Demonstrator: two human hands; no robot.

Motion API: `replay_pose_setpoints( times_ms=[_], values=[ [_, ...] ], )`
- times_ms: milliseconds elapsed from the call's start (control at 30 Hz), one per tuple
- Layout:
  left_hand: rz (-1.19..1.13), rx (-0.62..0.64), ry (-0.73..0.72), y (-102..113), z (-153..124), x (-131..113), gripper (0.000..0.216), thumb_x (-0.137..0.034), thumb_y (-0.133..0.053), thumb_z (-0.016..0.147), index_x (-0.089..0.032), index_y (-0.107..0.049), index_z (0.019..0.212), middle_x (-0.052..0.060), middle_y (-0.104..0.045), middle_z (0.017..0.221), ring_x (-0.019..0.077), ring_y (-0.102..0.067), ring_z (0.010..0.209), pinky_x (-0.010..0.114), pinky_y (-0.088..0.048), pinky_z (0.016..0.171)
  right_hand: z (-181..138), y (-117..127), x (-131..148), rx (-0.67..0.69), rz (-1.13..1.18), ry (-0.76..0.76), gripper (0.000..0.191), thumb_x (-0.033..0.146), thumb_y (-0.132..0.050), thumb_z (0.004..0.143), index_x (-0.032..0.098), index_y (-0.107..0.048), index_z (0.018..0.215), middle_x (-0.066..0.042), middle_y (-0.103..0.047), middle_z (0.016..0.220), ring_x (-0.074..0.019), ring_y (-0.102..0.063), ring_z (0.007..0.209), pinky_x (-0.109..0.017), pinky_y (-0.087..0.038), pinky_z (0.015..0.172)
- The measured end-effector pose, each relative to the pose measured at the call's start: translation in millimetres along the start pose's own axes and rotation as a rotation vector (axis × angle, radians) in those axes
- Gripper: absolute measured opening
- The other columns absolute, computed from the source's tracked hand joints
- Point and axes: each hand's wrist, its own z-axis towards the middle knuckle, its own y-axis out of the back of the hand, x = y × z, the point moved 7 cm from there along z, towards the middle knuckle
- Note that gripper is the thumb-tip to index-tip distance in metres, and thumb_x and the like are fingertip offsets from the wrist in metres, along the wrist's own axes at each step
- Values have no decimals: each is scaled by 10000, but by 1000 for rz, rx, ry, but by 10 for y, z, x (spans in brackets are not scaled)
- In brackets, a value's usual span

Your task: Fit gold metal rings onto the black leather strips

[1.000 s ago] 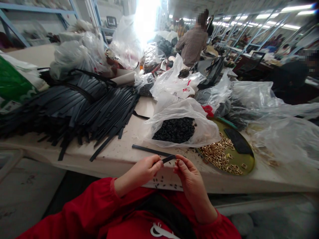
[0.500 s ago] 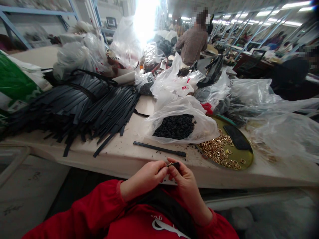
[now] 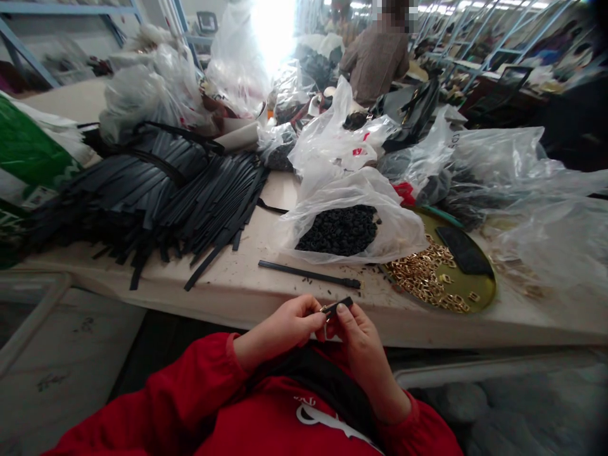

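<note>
Just in front of the table edge, my right hand [image 3: 357, 326] pinches a short dark strap [image 3: 342, 305] between thumb and fingers. My left hand [image 3: 304, 322] is closed at the strap's other end, on a small gold buckle [image 3: 325, 310]. Part of the strap is hidden by my fingers. Beyond my hands a finished-looking black strap with a buckle [image 3: 308, 273] lies flat on the table. Farther back, an open clear plastic bag [image 3: 403, 237] holds many small black loops [image 3: 337, 230]. To the right, a round yellowish tray [image 3: 484, 294] carries loose gold buckles [image 3: 422, 272].
A large bundle of black straps [image 3: 156, 196] covers the table's left side. A dark flat rectangular object [image 3: 465, 252] rests on the tray. Plastic bags [image 3: 503, 152] crowd the back and right. A person [image 3: 377, 60] stands across the table, facing away.
The short strap has turned, its free end now pointing up and right, and more of it shows. My hands have shifted slightly right in view. The whole scene has shifted as my head moved.
</note>
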Motion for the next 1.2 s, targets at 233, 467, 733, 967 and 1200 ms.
replay_pose_setpoints(
  times_ms=[233,467,733,967,1200],
  values=[
    [-41,-46,52,14,21,5,49,-191,-462,712,-165,-426,693,-50,-516,557,58,-416,484,173,-309,480,-7,40,87,-82,-342,171,242,422,-448,828,213,-498,716,20,-530,597,-128,-497,548,-253,-383,530],
    [282,-157,-17,68,-51,-64,161,-316,-492,743,-165,-468,692,-51,-512,546,85,-436,514,189,-310,472,-45,76,209,-67,-601,320,174,368,-533,780,198,-503,759,10,-520,670,-135,-482,601,-253,-385,560],
    [217,-89,-102,81,-55,-193,200,-307,-497,771,-155,-491,900,-36,-557,624,102,-501,521,202,-378,489,-9,-87,211,205,-427,201,232,405,-430,844,192,-482,771,38,-465,608,-103,-440,552,-222,-357,524],
    [337,-129,-144,214,134,-205,209,-265,-371,826,-164,-542,890,-40,-501,604,99,-468,538,199,-360,507,880,339,746,-5,-844,381,256,383,-398,842,183,-529,748,-10,-539,647,-148,-504,620,-257,-389,586],
    [301,-109,-72,335,328,-225,228,-268,-374,809,-141,-544,890,-30,-504,636,102,-481,547,200,-366,505,1747,424,735,-171,-1216,426,53,180,-512,693,182,-565,697,-47,-578,694,-188,-529,674,-298,-377,637]
  ],
)
